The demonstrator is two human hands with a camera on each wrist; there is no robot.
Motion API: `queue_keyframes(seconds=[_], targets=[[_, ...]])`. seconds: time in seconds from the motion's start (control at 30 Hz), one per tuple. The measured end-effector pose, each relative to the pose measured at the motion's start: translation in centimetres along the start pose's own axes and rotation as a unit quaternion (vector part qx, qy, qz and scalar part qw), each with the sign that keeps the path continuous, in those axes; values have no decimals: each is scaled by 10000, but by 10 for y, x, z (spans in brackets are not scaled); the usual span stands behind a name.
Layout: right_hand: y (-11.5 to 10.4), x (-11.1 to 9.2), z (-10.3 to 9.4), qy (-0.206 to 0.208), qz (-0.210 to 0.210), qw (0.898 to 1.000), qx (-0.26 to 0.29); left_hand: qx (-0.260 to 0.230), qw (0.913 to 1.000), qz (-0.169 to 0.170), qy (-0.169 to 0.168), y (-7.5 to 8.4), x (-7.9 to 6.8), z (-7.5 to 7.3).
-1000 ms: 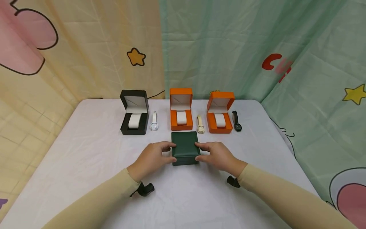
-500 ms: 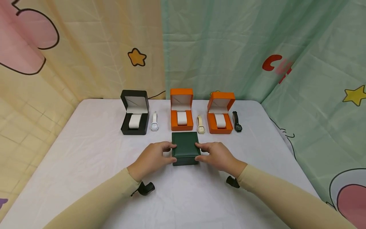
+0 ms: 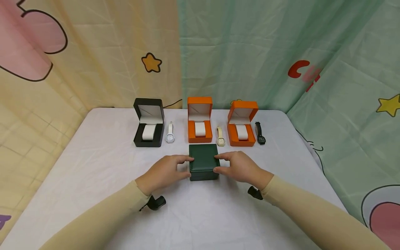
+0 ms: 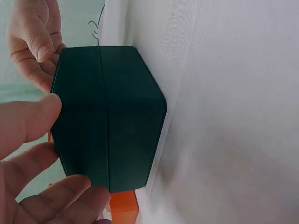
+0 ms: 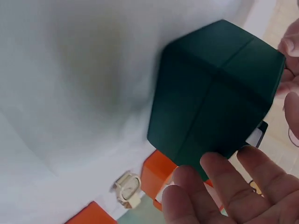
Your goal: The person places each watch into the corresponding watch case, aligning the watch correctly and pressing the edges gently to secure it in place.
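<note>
A closed dark green watch box [image 3: 203, 160] sits on the white tabletop, between my two hands. My left hand [image 3: 162, 173] is at its left side, fingers fairly straight; in the left wrist view the thumb [image 4: 30, 119] touches the lid edge and the fingertips lie along the far side. On the opposite side is my right hand [image 3: 243, 167], spread loosely. The right wrist view has its fingertips [image 5: 216, 161] at the box's side, while the thumb [image 5: 293, 112] stands apart from the lid. Neither hand curls round the box.
Behind stand an open black watch box [image 3: 148, 133] and two open orange ones, left [image 3: 200, 139] and right [image 3: 242, 141], each with a white cushion. Beside them lie a white watch [image 3: 170, 134], a gold watch [image 3: 220, 139] and a black watch [image 3: 260, 135]. Curtains border the table.
My left thumb has slid off the front of the green box, and the left hand has drawn slightly left. The right thumb has risen a little. The box stays put; the view shifts slightly.
</note>
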State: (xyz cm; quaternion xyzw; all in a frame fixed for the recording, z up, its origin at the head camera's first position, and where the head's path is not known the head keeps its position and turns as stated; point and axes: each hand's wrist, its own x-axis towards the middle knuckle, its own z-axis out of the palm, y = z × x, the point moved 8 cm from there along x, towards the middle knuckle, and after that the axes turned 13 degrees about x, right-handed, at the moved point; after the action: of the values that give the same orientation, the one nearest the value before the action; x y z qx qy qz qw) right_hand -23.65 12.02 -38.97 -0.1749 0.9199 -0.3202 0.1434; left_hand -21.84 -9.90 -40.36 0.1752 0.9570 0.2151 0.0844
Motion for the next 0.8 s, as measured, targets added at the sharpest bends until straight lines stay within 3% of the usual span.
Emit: queue_keyframes(seconds=[0.13,0.33,0.6,0.8], targets=[[-9,4,-10,184,-141,9997,-51,157,9998,142,48,-6,0,-12],[-21,14,-20,389,-284,9988,31,563,9971,229,460,-24,-1,-50],[-33,34,-22,310,-380,9988,43,918,9932,-186,687,-68,3,-93],[-47,56,-23,266,-531,9982,-31,1024,9919,-507,557,-100,13,-107]])
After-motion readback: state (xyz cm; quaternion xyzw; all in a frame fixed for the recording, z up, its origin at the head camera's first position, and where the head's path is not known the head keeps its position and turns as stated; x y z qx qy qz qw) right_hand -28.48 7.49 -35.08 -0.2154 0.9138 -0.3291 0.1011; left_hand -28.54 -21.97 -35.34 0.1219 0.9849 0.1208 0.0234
